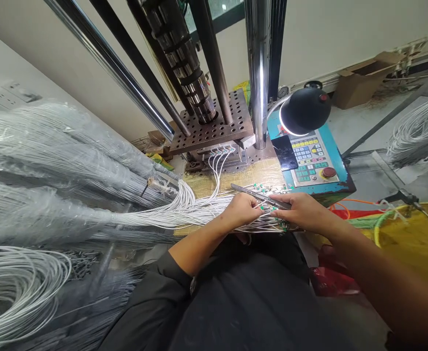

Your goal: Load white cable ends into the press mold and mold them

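White cables (199, 210) lie along the near edge of the bench (243, 176), green-fitted ends (284, 226) gathered toward its near right corner, where the left hand (242, 209) pinches one cable, seemingly to steady it, and the right hand (301, 212) grips a slim metal tool (243, 189) slanting past the left. Toward the far edge, several leads (218, 170) run beneath a perforated plate (232, 127), while a black lamp (305, 109) leans in beyond the right edge, presumably for light; the teal control panel (311, 161) carries lettering too small to read.
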### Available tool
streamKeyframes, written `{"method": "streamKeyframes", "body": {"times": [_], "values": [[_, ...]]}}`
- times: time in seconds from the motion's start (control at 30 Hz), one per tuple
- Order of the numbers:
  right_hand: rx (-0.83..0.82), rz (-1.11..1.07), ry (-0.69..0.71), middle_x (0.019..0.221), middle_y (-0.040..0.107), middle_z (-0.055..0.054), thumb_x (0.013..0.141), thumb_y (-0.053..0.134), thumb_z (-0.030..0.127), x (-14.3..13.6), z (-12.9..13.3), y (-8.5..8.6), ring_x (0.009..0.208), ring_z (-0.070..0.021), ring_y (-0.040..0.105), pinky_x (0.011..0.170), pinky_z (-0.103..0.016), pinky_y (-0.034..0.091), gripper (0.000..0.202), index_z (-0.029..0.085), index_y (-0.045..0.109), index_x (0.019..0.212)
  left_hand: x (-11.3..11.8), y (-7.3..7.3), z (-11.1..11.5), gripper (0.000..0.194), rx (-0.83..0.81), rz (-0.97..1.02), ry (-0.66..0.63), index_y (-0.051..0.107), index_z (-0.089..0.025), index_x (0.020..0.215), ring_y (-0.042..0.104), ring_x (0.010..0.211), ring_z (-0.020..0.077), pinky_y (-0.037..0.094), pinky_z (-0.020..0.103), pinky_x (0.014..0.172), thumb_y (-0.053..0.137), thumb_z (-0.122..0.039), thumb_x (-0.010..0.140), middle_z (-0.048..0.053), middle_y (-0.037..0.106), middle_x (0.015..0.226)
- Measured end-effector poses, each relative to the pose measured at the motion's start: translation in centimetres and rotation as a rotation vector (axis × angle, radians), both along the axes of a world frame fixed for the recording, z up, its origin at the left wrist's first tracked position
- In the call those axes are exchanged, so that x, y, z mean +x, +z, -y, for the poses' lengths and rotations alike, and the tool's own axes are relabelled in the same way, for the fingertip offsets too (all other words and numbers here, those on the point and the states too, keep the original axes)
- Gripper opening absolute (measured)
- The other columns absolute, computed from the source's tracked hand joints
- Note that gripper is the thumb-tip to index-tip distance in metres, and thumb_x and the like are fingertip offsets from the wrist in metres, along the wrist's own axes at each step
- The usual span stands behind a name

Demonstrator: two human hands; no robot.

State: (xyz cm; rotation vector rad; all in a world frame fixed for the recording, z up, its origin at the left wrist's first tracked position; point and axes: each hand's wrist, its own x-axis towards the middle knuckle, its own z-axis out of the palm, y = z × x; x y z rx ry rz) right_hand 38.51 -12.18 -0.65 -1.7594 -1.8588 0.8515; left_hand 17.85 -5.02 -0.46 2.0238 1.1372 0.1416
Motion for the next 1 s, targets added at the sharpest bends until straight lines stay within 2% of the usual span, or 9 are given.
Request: {"method": "streamKeyframes", "body": {"times": [0.13,0.37,0.53,0.73,0.87,1.0], "values": [[0.009,0.007,0.000,0.114,0.077,-0.006,0.079,0.072,0.038,0.0,0.0,0.5,0.107,-0.0289,0.073,0.098,-0.037,0.056,0.055,0.017,0.071,0.130,0.3,0.4,0.0,0.025,0.040,-0.017,-0.042,0.060,-0.016,0.052,0.041,0.051,0.0097,0.027,0.026,0.052,0.064,-0.030,0.073,-0.004,0.046,0.047],[-0.001,-0.013,0.005,0.118,0.076,-0.006,0.080,0.071,0.038,0.0,0.3,0.6,0.110,-0.0280,0.072,0.100,-0.036,0.055,0.055,0.016,0.070,0.131,0.2,1.1,0.4,0.023,0.063,-0.073,-0.023,0.063,-0.016,0.056,0.042,0.054,0.0105,0.030,0.026,0.055,0.066,-0.032,0.073,-0.004,0.047,0.050],[-0.001,-0.013,-0.004,0.116,0.077,-0.005,0.079,0.069,0.038,0.2,0.5,0.3,0.105,-0.0270,0.073,0.096,-0.034,0.056,0.055,0.018,0.070,0.131,0.3,1.1,0.7,0.023,0.089,-0.096,-0.009,0.063,-0.016,0.056,0.042,0.055,0.0107,0.031,0.026,0.055,0.068,-0.031,0.073,-0.004,0.046,0.051],[0.032,-0.015,0.012,0.116,0.077,-0.004,0.078,0.070,0.038,0.0,0.3,0.3,0.106,-0.0270,0.073,0.097,-0.033,0.055,0.051,0.023,0.073,0.127,0.3,0.5,0.6,0.026,0.062,-0.047,0.027,0.063,-0.016,0.056,0.041,0.055,0.0104,0.029,0.026,0.054,0.068,-0.035,0.074,-0.005,0.044,0.052],[0.028,-0.013,-0.023,0.115,0.077,-0.006,0.077,0.070,0.036,-0.5,-0.1,0.6,0.109,-0.0280,0.072,0.098,-0.035,0.054,0.051,0.021,0.074,0.126,0.1,-0.2,-0.1,0.028,0.045,0.021,0.058,0.058,-0.016,0.053,0.039,0.054,0.0092,0.026,0.026,0.053,0.069,-0.032,0.072,-0.006,0.040,0.050],[0.005,-0.041,-0.033,0.111,0.078,-0.006,0.077,0.070,0.037,-0.4,-0.2,0.8,0.105,-0.0275,0.073,0.096,-0.035,0.055,0.053,0.018,0.073,0.127,0.0,-0.3,-0.4,0.029,0.083,0.045,0.035,0.061,-0.015,0.056,0.042,0.056,0.0096,0.028,0.025,0.055,0.070,-0.035,0.076,-0.006,0.044,0.052]]}}
